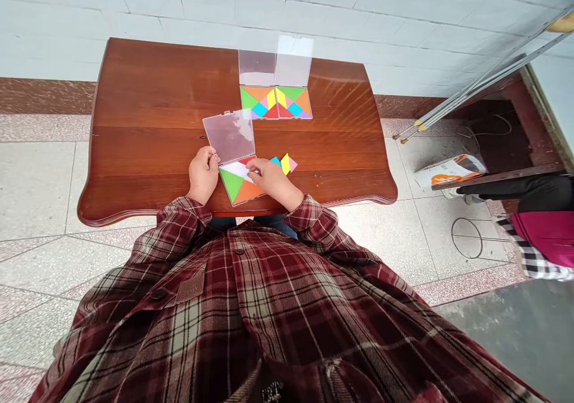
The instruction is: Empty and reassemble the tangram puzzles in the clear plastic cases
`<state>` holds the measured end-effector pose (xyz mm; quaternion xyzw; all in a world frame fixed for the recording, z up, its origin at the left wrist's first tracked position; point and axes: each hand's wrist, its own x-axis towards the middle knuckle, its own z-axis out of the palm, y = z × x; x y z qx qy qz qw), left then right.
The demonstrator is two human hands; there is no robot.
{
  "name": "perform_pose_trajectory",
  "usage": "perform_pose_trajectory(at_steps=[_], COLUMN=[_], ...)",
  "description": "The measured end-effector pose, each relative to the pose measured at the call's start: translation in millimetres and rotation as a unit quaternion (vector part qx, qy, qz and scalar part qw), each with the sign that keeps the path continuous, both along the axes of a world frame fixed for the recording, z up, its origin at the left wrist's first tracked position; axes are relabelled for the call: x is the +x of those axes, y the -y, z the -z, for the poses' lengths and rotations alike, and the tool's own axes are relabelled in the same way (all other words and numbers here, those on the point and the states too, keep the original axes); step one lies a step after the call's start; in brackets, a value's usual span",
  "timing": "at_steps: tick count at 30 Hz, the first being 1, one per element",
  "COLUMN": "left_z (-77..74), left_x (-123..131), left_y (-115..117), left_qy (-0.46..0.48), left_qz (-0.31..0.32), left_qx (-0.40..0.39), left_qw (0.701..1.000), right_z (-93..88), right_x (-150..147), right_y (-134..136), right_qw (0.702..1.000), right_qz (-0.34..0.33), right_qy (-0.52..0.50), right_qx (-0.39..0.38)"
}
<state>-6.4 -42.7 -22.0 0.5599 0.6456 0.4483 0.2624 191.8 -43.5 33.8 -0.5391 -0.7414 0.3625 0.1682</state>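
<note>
A glossy reddish-brown wooden tabletop (156, 92) with curved edges is set against a pale tiled wall (201, 2), above a speckled floor (36, 176). At the right, metal poles (475, 89) and a printed carton (451, 170) are seen.

Near the front edge, an open case (234, 168) is placed, its clear, flat plastic lid (231, 137) tilted back. In it, a green triangle (230, 186), an orange triangle (246, 192) and a red piece (246, 159) are laid. The lid's lower corner is met by the left hand (203, 174), whose grip is narrow; whether anything is pinched cannot be told. The right hand (272, 182) is held over the case, its grip narrowed at the red piece; a hold cannot be confirmed. Beside it, a yellow parallelogram (286, 164) and a pink triangle (293, 164) are left loose. Farther back, two filled cases (293, 102) are stood side by side, lids raised.
</note>
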Motion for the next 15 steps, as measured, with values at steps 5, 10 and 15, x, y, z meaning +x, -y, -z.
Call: perform_pose_trajectory(at_steps=[5,10,15], left_z=[1.0,3.4,7.2], left_x=[-1,-4,-7], left_y=[-1,-2,-4], left_qy=[-0.002,-0.007,-0.018], left_qz=[-0.001,-0.006,-0.008], left_qx=[-0.009,-0.012,-0.007], left_qw=[1.0,1.0,1.0], right_z=[-1.1,1.2,4.8], right_x=[32,80,97], right_y=[-8,-17,-18], right_qw=[0.996,0.984,0.977], right_qz=[0.077,0.171,0.188], right_qy=[-0.041,-0.008,0.089], right_qx=[0.014,0.056,0.056])
